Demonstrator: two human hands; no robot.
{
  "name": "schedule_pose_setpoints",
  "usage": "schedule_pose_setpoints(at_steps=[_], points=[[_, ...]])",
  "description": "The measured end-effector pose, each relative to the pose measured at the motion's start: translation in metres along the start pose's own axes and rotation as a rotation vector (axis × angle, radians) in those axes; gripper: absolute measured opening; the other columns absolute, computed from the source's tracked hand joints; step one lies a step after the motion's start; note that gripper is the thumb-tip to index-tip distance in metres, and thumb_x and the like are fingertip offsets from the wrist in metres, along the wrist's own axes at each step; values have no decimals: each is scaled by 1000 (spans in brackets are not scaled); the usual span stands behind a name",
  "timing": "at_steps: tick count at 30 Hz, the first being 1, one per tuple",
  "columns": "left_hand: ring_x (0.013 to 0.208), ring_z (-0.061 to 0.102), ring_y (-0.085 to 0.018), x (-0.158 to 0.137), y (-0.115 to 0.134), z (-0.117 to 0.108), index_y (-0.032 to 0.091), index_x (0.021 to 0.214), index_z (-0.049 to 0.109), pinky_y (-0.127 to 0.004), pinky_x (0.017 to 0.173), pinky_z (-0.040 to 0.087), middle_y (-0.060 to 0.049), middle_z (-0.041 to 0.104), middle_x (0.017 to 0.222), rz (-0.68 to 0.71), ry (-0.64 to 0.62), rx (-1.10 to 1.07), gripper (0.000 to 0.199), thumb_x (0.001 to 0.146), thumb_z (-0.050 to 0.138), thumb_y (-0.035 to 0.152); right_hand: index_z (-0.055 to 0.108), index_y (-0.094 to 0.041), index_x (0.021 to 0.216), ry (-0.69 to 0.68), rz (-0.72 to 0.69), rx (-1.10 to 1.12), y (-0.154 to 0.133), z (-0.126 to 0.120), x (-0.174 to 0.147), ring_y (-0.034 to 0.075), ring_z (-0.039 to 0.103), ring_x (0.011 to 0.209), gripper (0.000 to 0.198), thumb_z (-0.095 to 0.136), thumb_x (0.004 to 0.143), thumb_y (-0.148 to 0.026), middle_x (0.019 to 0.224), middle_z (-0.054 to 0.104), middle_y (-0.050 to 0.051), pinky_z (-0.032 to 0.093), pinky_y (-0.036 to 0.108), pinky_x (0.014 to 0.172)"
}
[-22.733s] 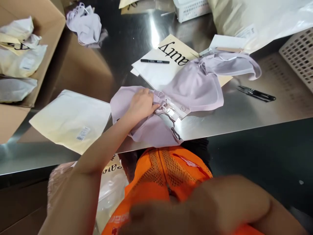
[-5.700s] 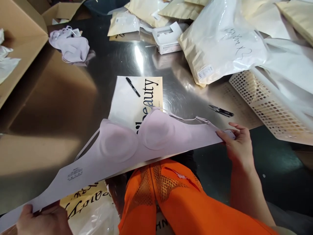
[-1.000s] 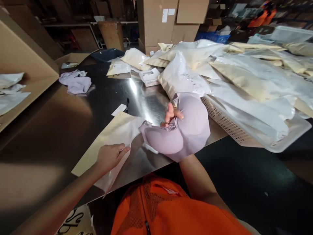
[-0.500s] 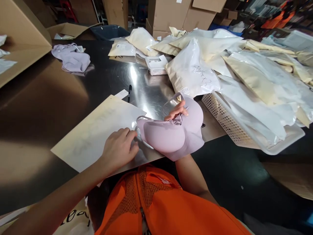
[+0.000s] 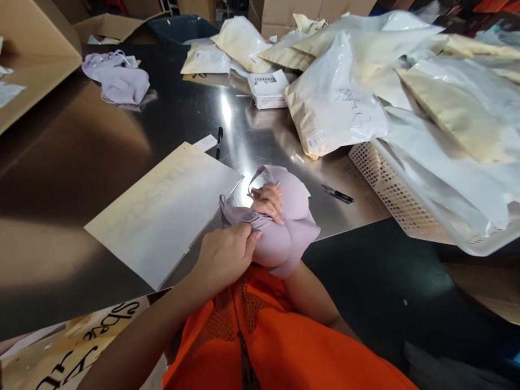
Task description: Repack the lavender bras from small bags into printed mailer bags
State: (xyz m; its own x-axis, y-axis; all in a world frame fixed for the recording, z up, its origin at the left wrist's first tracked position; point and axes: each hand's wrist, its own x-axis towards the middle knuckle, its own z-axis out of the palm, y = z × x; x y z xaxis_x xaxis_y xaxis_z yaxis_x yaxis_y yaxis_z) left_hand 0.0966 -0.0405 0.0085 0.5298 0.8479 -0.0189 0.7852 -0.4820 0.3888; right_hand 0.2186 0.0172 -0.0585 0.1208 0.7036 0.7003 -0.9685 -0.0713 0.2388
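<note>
A pale lilac bra (image 5: 294, 195) with moulded cups is held up over the table's front edge, close to my vest. My right hand (image 5: 268, 203) reaches through from behind it, fingers curled over its upper edge between the cups. On the nearer cup's edge, my left hand (image 5: 229, 246) pinches the fabric between thumb and fingers. Part of the band and straps is hidden by my hands. A flat white-and-cream plastic mailer bag (image 5: 162, 211) lies just left of the bra. To the right rests a small pair of thread snips (image 5: 338, 194).
A second lilac garment (image 5: 124, 84) lies at the back left, near an open carton (image 5: 38, 70). A black marker (image 5: 219, 142) touches a white tag (image 5: 205, 143). Filled mailers (image 5: 337, 103) pile up at right, some in a white perforated basket (image 5: 385, 184). A small white basket (image 5: 268, 100) stands behind.
My left hand has moved right and taken hold of the bra's near cup. The bra has shifted left and folded closer together, uncovering the snips. The view has tilted down slightly.
</note>
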Motion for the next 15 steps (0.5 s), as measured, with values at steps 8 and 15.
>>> schedule_pose_setpoints(at_steps=[8, 15], points=[[46, 37, -11, -24, -35, 15, 21, 60, 40, -27, 47, 28, 3, 40, 50, 53, 93, -919, 43, 98, 40, 41, 26, -28, 88, 39, 181, 137, -30, 1, -8, 10, 56, 50, 29, 2, 98, -13, 59, 33, -8, 51, 20, 64], [38, 24, -7, -30, -26, 31, 21, 57, 34, -24, 38, 23, 6, 26, 46, -62, 123, -1521, 49, 94, 47, 49, 26, -27, 92, -117, 123, 234, -27, -15, -2, 5, 56, 49, 27, 9, 97, -7, 59, 36, -11, 48, 14, 58]])
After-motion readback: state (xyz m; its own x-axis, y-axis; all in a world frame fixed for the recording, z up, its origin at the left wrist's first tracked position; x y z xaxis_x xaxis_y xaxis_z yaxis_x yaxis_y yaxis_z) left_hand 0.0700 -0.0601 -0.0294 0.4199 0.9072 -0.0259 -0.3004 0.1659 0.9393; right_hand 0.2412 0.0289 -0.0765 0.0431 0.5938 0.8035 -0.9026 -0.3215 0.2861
